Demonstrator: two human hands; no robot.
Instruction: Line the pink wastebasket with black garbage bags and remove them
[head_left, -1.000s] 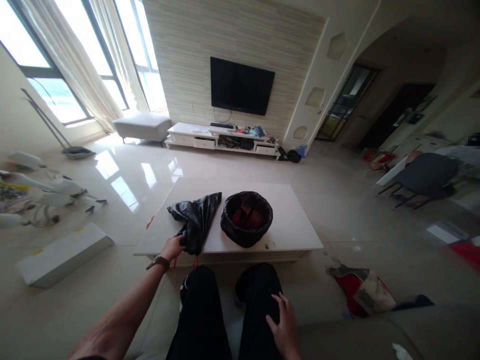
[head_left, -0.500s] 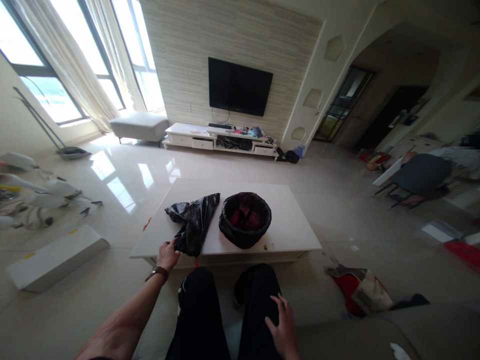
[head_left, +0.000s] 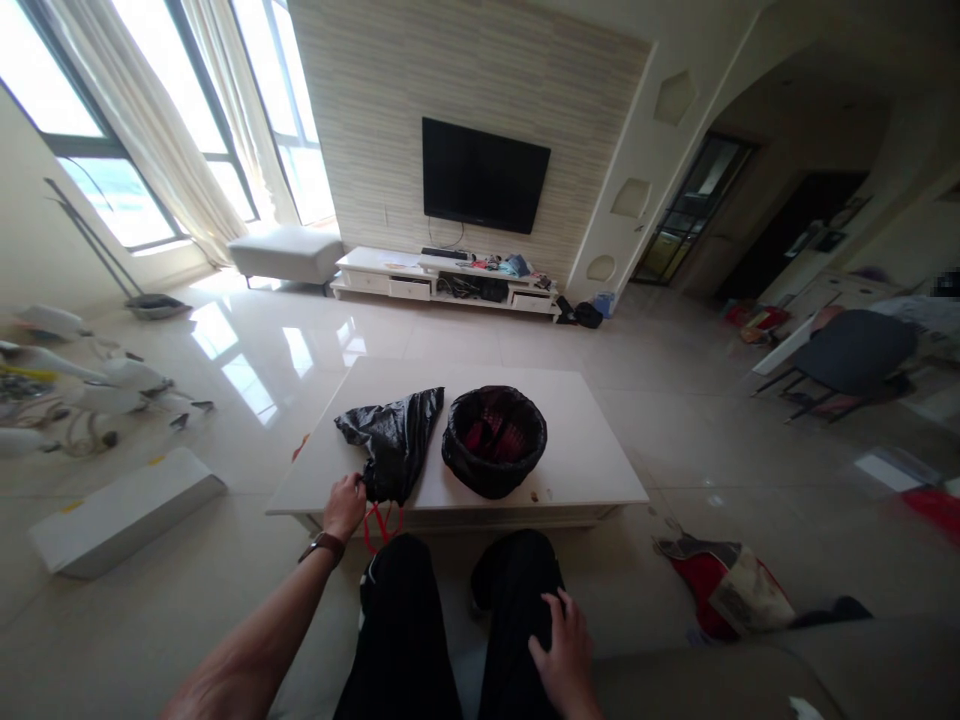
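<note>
A person in black trousers is sitting at a low white table (head_left: 581,430), the left hand (head_left: 346,507) closing its fingers on the near-left edge of a black plastic bag (head_left: 390,435) lying crumpled on the tabletop. Red drawstrings (head_left: 383,525) are hanging from the bag over the table's near edge; whether anything is filling the bag cannot be told. Just to its right, a round basket (head_left: 493,475) is standing upright on the table, a black liner folding over its rim; reddish, perforated walls are showing within, though dim light is leaving it unclear whether anything is lying at the bottom. The right hand (head_left: 566,645) is resting on the right thigh, fingers loosely spread and holding nothing. Beyond, a white TV cabinet (head_left: 375,262) is bearing cloth-like items, with dark things filling its open middle compartment.
</note>
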